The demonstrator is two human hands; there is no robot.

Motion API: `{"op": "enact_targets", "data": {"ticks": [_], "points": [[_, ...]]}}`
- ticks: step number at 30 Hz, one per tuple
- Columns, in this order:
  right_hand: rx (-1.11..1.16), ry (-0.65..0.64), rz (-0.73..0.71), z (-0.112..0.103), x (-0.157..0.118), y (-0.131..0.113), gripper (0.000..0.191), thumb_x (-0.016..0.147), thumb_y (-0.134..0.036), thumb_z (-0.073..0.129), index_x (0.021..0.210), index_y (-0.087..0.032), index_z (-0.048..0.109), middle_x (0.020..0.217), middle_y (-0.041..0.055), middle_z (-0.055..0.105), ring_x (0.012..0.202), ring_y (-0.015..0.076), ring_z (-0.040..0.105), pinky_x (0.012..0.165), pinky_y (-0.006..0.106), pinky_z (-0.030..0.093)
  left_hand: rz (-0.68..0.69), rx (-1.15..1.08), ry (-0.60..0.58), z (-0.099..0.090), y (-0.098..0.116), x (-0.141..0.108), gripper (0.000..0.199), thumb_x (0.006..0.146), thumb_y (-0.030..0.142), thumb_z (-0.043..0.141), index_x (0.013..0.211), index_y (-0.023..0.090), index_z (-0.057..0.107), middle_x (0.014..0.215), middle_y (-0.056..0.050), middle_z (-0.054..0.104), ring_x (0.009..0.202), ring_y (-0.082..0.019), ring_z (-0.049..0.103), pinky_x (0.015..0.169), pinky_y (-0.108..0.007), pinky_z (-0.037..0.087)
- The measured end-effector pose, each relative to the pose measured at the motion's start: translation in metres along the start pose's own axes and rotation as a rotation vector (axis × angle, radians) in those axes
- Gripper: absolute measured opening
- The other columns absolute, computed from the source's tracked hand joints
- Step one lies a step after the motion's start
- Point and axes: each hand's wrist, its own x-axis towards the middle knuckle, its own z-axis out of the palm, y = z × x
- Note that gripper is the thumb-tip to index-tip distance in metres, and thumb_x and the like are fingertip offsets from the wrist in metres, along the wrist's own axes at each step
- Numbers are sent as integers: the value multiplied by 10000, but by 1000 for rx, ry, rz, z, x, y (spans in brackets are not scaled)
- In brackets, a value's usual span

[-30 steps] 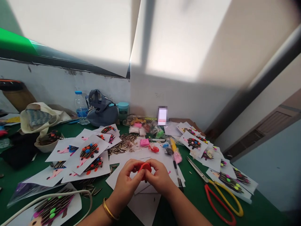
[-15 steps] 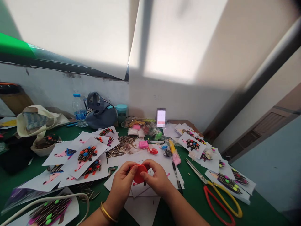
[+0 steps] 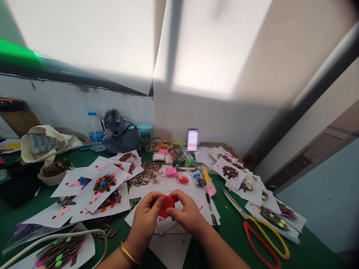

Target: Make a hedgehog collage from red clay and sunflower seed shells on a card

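Note:
Between my two hands is a flattened red piece of clay (image 3: 167, 205), held above white paper sheets (image 3: 146, 189) at the middle of the table. My left hand (image 3: 148, 215), with a gold bangle at the wrist, pinches its left side. On its right edge, the thumb and fingers of my right hand (image 3: 185, 213) are closed. Part of a pink shape shows on the paper beneath. Beyond the hands sit a pink clay block (image 3: 171, 172), a small red packet (image 3: 183, 179) and a pile of striped seeds (image 3: 144, 173).
Large scissors (image 3: 246, 216) with red and yellow handles lie at right, beside a black pen (image 3: 209, 205). Cards with seed-covered animals (image 3: 102, 183) spread at left, others (image 3: 230, 172) at right. A bottle (image 3: 95, 132), blue bag (image 3: 119, 134) and phone (image 3: 192, 140) stand behind.
My right thumb has shifted slightly along the red clay. Both hands otherwise keep nearly the same place and hold.

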Motion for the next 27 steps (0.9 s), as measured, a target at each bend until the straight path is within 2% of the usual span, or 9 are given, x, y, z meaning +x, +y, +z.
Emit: {"op": "enact_targets", "data": {"ticks": [2,5,8,11,15,19,21,24,27], "points": [[-22,-6,27,0,1,0,113,809,-244,640,910,-200,669,871,12,668,822,174,593,748,273,452,10,-37,17,1,0,-2,353,777,492,660,982,205,673,877,-37,684,814,-205,646,724,-303,528],[-67,51,65,0,2,-2,81,818,-182,596,866,-195,661,852,10,672,797,165,596,724,262,452,64,-11,-37,2,-1,-4,479,816,492,618,1225,245,594,1011,-53,664,890,-212,643,754,-317,530],[-108,63,61,1,2,-2,66,794,-159,600,823,-194,648,799,-2,657,758,158,583,699,255,446,117,111,-121,1,-2,-3,357,800,456,653,1057,211,682,970,-65,659,867,-217,627,753,-320,517],[-59,28,32,1,1,-2,90,772,-195,650,862,-194,656,817,-4,653,771,160,579,713,257,448,53,100,-129,0,-4,0,272,815,446,637,853,183,695,854,-57,666,807,-210,620,737,-318,508],[17,14,40,-1,1,-2,150,787,-275,673,910,-189,677,848,11,662,799,171,592,732,266,460,-38,-28,-70,0,-4,1,285,810,448,643,902,182,685,881,-54,693,855,-207,627,790,-311,502],[-59,69,76,-1,2,-4,51,802,-211,621,820,-185,662,801,7,661,763,162,596,708,258,456,-20,-66,-77,1,-2,-3,425,809,443,645,1190,255,625,1028,-46,664,923,-206,630,788,-306,513],[-92,67,76,0,2,-3,28,788,-195,624,783,-183,649,773,2,652,740,157,589,692,254,451,63,17,-99,0,0,-3,364,796,433,662,1111,252,680,971,-41,649,892,-204,626,780,-304,510],[-47,29,49,0,2,-1,68,786,-244,655,816,-183,662,794,9,654,760,164,589,707,262,456,128,95,-119,-1,2,-1,258,810,442,642,808,200,731,839,-48,649,817,-203,614,757,-302,500],[79,1,28,-1,2,2,209,797,-352,685,922,-185,669,863,27,664,807,181,601,736,281,476,64,31,-86,-2,1,0,288,831,459,614,830,192,721,851,-57,685,827,-216,625,768,-317,500]]}}
